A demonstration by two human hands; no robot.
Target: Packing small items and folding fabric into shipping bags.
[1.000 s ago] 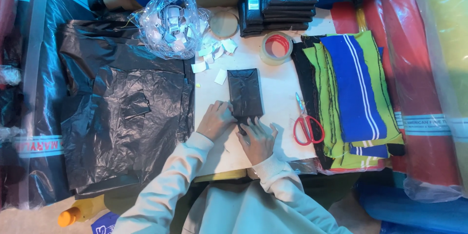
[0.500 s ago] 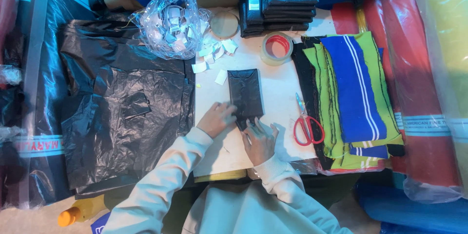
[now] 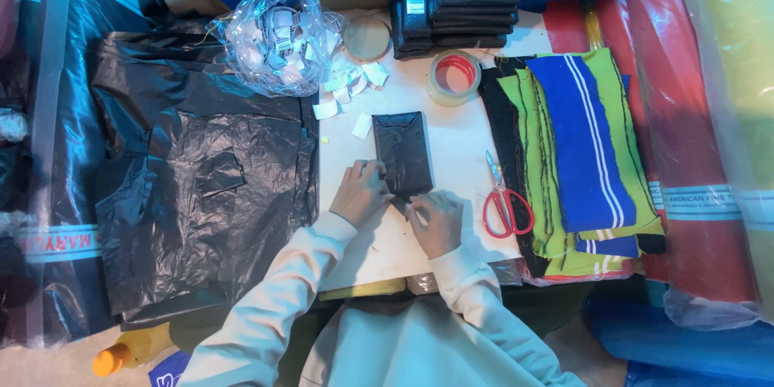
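Black plastic, a small flat packet [image 3: 403,153], lies mid-counter [image 3: 459,141]; the left hand [image 3: 360,191] presses its lower left corner with curled fingers, the right hand [image 3: 435,222] pinches its bottom edge. Toward the far edge, a clear bag [image 3: 270,32] holds white paper slips. Red-handled scissors [image 3: 504,197] lie near the right edge.

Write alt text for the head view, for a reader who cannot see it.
Seen from above, a person's left hand and right hand press on the near end of a small black plastic packet lying on a white table. Red-handled scissors, a tape roll and striped fabric pieces lie to the right, a black plastic sheet to the left.
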